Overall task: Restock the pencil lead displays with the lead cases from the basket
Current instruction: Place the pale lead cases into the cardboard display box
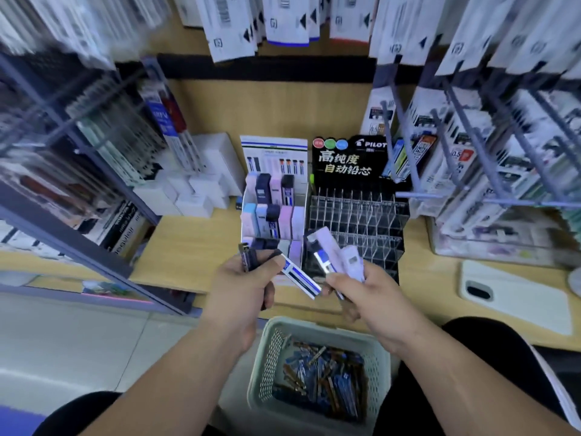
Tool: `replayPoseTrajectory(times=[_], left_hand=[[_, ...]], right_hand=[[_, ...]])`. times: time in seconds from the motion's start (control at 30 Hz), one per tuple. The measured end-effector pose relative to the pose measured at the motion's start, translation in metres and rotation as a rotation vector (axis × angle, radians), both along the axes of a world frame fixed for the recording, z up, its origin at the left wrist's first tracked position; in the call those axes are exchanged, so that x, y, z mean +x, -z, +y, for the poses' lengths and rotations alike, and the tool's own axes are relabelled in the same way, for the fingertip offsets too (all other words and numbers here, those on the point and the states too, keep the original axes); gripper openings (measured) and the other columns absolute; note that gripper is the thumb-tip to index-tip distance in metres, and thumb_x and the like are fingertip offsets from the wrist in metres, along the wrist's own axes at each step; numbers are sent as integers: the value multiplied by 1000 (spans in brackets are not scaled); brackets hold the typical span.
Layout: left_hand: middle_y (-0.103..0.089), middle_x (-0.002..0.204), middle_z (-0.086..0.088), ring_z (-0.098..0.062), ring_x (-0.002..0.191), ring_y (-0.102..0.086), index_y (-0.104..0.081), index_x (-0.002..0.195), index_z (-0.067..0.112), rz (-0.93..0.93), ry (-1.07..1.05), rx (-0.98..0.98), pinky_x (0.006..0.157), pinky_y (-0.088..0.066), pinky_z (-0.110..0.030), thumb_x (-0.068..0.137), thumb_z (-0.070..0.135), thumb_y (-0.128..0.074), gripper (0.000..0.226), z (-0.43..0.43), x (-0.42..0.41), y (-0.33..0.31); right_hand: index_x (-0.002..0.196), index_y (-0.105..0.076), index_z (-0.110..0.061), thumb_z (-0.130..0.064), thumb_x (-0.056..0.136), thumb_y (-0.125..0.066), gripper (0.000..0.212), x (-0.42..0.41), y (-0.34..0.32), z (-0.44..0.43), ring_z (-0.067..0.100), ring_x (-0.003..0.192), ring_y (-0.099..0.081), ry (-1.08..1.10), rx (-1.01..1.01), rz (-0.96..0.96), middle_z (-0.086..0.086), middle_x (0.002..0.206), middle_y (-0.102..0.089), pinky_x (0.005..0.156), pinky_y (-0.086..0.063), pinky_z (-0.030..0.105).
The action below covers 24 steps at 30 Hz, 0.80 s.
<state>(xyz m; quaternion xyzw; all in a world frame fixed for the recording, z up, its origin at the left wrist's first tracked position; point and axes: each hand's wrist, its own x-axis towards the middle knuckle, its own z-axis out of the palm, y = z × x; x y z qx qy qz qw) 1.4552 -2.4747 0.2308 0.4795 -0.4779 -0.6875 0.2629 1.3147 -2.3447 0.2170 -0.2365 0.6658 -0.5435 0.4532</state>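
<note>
Mid-restock: left hand (248,281) grips dark and white-blue lead cases (301,280); right hand (364,297) clutches a pale bunch (349,262). At left, white display (273,209) part-filled; at right, black display (355,221) slots bare. Near basket (314,325) holds plenty.

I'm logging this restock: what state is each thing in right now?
Left hand: grips dark lead case and white-blue lead case.
Right hand: grips pale lilac lead cases.
Pale green plastic basket: holds loose lead cases.
White cardboard display: partly stocked.
Black Pilot display with clear slots: slots look empty.
</note>
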Motion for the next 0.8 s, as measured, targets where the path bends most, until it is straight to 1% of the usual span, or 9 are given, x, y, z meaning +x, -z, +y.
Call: replayPoseTrajectory(times=[0.1, 0.2, 0.3, 0.37, 0.43, 0.5, 0.6, 0.67, 0.8], left_hand=[[-51, 53, -2, -16, 42, -33, -68, 91, 6, -3, -64, -100, 43, -29, -24, 85, 7, -74, 8, -21, -10, -13], [-55, 54, 3, -13, 41, -37, -69, 88, 11, -48, -98, -303, 40, -34, -23, 85, 8, -76, 8, -48, -24, -32], [-64, 61, 11, -8, 48, -51, -69, 81, 18, -111, 1, -572, 50, -43, -22, 84, 13, -78, 11, -73, -43, -52], [-68, 68, 11, -7, 60, -60, -69, 79, 19, -152, 77, -699, 59, -50, -24, 83, 13, -79, 12, -89, -56, -58], [-69, 74, 9, -8, 68, -63, -68, 78, 22, -207, 162, -774, 63, -52, -27, 82, 15, -80, 14, -105, -66, -60], [-67, 76, 10, -2, 66, -60, -68, 79, 22, -285, 240, -850, 61, -48, -20, 82, 17, -80, 13, -118, -73, -61], [-66, 78, 5, 2, 52, -54, -70, 89, 13, -379, 345, -911, 48, -42, -13, 84, 16, -78, 10, -127, -79, -59], [-68, 81, 1, 0, 52, -56, -70, 91, 14, -411, 400, -936, 47, -44, -19, 85, 16, -78, 10, -129, -82, -55], [-66, 75, 6, -8, 62, -58, -66, 89, 17, -495, 478, -1030, 58, -44, -28, 86, 20, -76, 11, -130, -85, -45]], right_hand=[[107, -67, -15, -18, 99, -58, 11, -13, 6, 7, 17, 49, -37, 58, -31, -69, 5, 82, -71, 55, -38, 33], [100, -69, -12, -18, 99, -60, 11, -22, 14, 14, 17, 50, -37, 73, -28, -67, 8, 85, -69, 54, -39, 32], [104, -66, -5, -14, 100, -59, 12, -24, 19, 18, 17, 49, -35, 91, -17, -80, 9, 82, -69, 53, -37, 32], [104, -65, -3, -14, 99, -58, 13, -25, 21, 18, 16, 48, -34, 104, -16, -95, 11, 82, -69, 53, -36, 32], [102, -65, -3, -14, 99, -58, 13, -24, 21, 17, 15, 46, -32, 113, -18, -124, 13, 84, -68, 52, -37, 31], [99, -66, -2, -12, 99, -58, 13, -23, 22, 15, 15, 46, -31, 118, -24, -150, 13, 84, -66, 50, -37, 30], [89, -68, -5, -14, 97, -61, 14, -21, 26, 13, 16, 47, -32, 86, -27, -146, 17, 82, -61, 53, -39, 33], [97, -68, -5, -13, 98, -61, 11, -21, 27, 12, 16, 47, -33, 69, -32, -149, 14, 83, -65, 53, -40, 32], [101, -68, -6, -17, 97, -64, 13, -21, 30, 9, 15, 47, -35, 54, -62, -161, 13, 83, -66, 53, -41, 31]])
